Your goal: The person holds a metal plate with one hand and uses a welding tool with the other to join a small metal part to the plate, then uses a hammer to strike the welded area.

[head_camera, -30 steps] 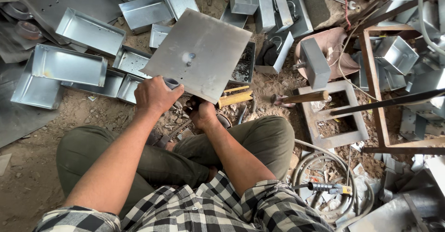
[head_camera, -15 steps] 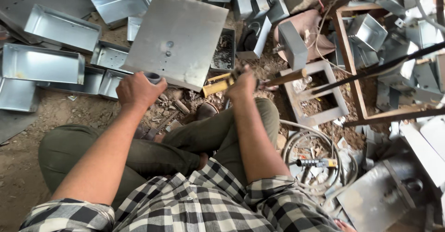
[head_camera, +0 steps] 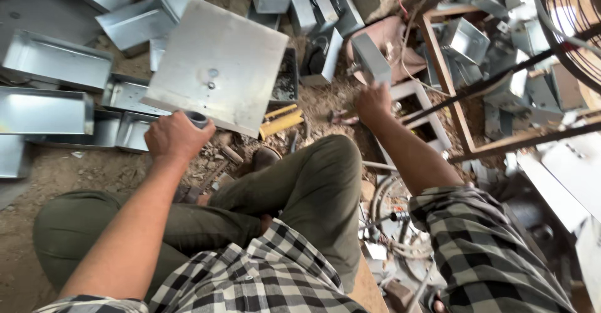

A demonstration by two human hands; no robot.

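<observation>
Far left trays: shallow rectangular galvanised sheet-metal trays [head_camera: 47,109], dull silver with folded rims, lying open side up on the dirt, showing nothing inside.
Ground: dry brown earth [head_camera: 94,169], gritty, littered with small stones and scraps.
Left hand: left hand [head_camera: 175,139] closed in a fist around a short grey cylindrical handle [head_camera: 198,119], only its rounded end visible above the knuckles.
Sheet: flat square galvanised steel plate [head_camera: 219,66], matte grey, with small round marks near its centre, tilted, its near edge just beside the handle and fist; contact between them not clear.
Legs: olive-green cloth trousers [head_camera: 300,188], folded knees, a brown shoe tip [head_camera: 264,158] between them.
Yellow item: small yellow ribbed tool [head_camera: 280,121] lying on the dirt just below the plate's right corner.
Dark box: black open box [head_camera: 287,84] partly under the plate, holding a heap of small grey metal bits.
Right hand: right hand [head_camera: 373,103] stretched out to the right of the plate, fingers curled downward near a grey folded sheet-metal channel piece [head_camera: 370,57]; cannot tell whether closed on anything.
Block: pale hollow block [head_camera: 418,109] with square openings, dirt inside, just right of that hand.
Frame: rusty-brown bar frame [head_camera: 447,84] with more silver trays stacked behind.
Sleeve: black-and-white checked shirt [head_camera: 482,250].
</observation>
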